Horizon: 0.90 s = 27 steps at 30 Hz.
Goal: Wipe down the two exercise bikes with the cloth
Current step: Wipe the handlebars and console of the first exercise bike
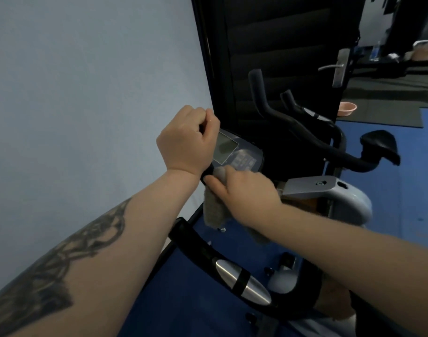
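My left hand (187, 139) grips the top of the near exercise bike's black left handlebar, beside its console (234, 152). Just below it my right hand (244, 188) holds a grey cloth (214, 210) wrapped against the same bar; the cloth's loose end hangs down. The near bike's lower black handlebar with a silver pulse pad (242, 280) curves across the bottom. A second exercise bike (329, 152) stands behind, with black handlebars and a black saddle (380, 144).
A pale wall (86, 93) is close on the left. A dark door with a metal handle (334, 66) stands behind the bikes. Blue floor mats (390, 203) lie to the right, with a pink bowl (347, 108) and a water bottle (375, 51) farther back.
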### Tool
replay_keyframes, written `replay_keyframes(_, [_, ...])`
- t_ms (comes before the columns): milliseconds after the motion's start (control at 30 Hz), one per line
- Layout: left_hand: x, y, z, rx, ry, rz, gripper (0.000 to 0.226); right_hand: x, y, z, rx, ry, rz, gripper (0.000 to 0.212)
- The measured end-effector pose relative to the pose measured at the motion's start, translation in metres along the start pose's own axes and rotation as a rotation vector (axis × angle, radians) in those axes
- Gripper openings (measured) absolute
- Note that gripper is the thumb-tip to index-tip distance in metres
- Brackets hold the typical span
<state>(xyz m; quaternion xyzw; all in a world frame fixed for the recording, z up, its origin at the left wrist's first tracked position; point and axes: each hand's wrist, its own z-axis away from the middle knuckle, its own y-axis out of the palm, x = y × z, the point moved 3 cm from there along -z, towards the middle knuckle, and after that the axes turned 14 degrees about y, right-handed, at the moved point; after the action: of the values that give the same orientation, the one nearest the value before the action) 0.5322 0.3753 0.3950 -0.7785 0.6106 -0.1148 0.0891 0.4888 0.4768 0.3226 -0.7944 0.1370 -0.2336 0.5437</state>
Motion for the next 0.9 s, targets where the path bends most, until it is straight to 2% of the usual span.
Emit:
replay_keyframes(33, [0.001,0.0,0.0,0.007,-0.003,0.002,0.037,-0.002,0.002,0.007,-0.011,-0.009,0.019,0.069])
replay_keyframes(67, [0.001,0.001,0.0,0.011,-0.009,0.006,0.038,-0.011,0.0,0.015,0.013,0.022,-0.036,0.076])
replay_keyframes(133, [0.0,0.002,0.0,0.01,-0.03,0.008,0.039,-0.034,-0.006,0.027,0.074,0.098,-0.165,0.061])
replay_keyframes(233, [-0.001,0.002,-0.001,0.008,-0.068,-0.008,0.038,-0.031,-0.007,0.012,0.115,0.036,-0.1,0.039])
replay_keyframes(267, [-0.001,0.001,-0.002,0.012,-0.065,-0.013,0.038,-0.023,-0.006,0.004,0.116,0.044,-0.067,0.038])
replay_keyframes(367, [0.0,0.0,-0.001,0.033,-0.033,-0.012,0.038,-0.003,-0.001,0.007,0.052,0.081,-0.06,0.042])
replay_keyframes(400, [0.0,0.0,-0.001,0.037,-0.032,-0.01,0.038,-0.005,0.0,0.015,0.072,0.068,-0.083,0.047])
replay_keyframes(467, [0.0,0.001,-0.001,0.038,-0.035,-0.006,0.038,-0.028,-0.003,0.026,0.143,0.069,-0.116,0.037])
replay_keyframes(533, [-0.001,0.001,0.0,0.028,-0.042,-0.009,0.038,-0.048,-0.011,0.019,0.203,0.126,-0.186,0.043])
replay_keyframes(567, [-0.001,0.001,-0.001,0.024,-0.047,-0.013,0.038,-0.045,-0.009,0.011,0.209,0.105,-0.136,0.042])
replay_keyframes(633, [-0.001,0.0,-0.002,0.026,-0.043,-0.023,0.038,-0.017,-0.003,0.011,0.131,0.034,-0.024,0.039])
replay_keyframes(700, [0.0,0.0,0.0,0.026,-0.038,-0.019,0.038,-0.003,0.004,0.023,0.0,0.037,-0.093,0.044])
replay_keyframes(733, [0.0,0.001,0.0,0.027,-0.037,-0.013,0.038,-0.007,0.001,0.028,-0.006,0.058,-0.146,0.052])
replay_keyframes(833, [0.0,0.002,0.001,0.022,-0.048,-0.01,0.038,-0.043,-0.007,0.027,0.147,0.189,-0.235,0.059])
replay_keyframes(867, [-0.001,0.002,0.001,0.015,-0.055,-0.016,0.038,-0.046,-0.008,0.023,0.203,0.227,-0.195,0.057])
replay_keyframes(900, [-0.001,0.002,0.0,0.013,-0.057,-0.02,0.038,-0.039,-0.005,0.017,0.165,0.192,-0.099,0.048])
